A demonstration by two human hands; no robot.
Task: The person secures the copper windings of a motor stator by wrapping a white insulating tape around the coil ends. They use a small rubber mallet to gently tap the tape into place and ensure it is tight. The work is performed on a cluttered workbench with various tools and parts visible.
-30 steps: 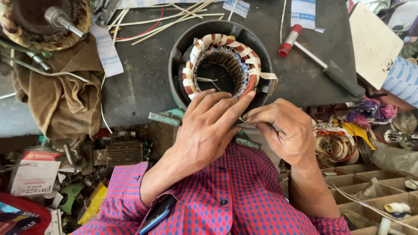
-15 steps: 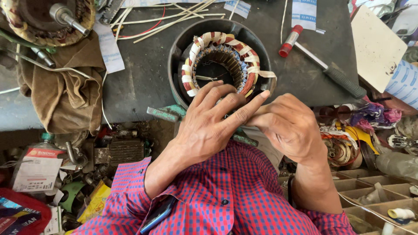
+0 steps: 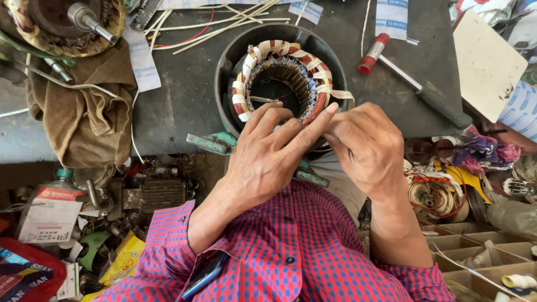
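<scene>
The motor stator [image 3: 282, 78] sits in its round dark housing [image 3: 224, 72] near the front edge of the counter [image 3: 179, 112], its bore facing straight up at the camera, so the long axis runs vertically, away from the counter top; copper windings bound with white tape ring the opening, and a loose tail of tape [image 3: 338, 94] sticks out to the right. The left hand [image 3: 268, 159] lies over the near rim of the housing, fingers spread and half curled, the forefinger stretched toward the winding's right edge — touching it or just short, I cannot tell. The right hand [image 3: 366, 148] is loosely closed beside it, fingertips pinched together near that forefinger; whatever thin thing it may grip is hidden behind the knuckles. On the dark counter lie a red-capped tool with a grey ribbed handle [image 3: 417, 86] to the right, pale thin strips [image 3: 224, 19] at the back, a brown cloth [image 3: 84, 117] to the left and a second wound motor part with a steel shaft [image 3: 67, 25] cut off at the top left corner. Below the counter edge, clutter fills the floor — boxes, wire coils, scraps — much of it too jumbled to name.
</scene>
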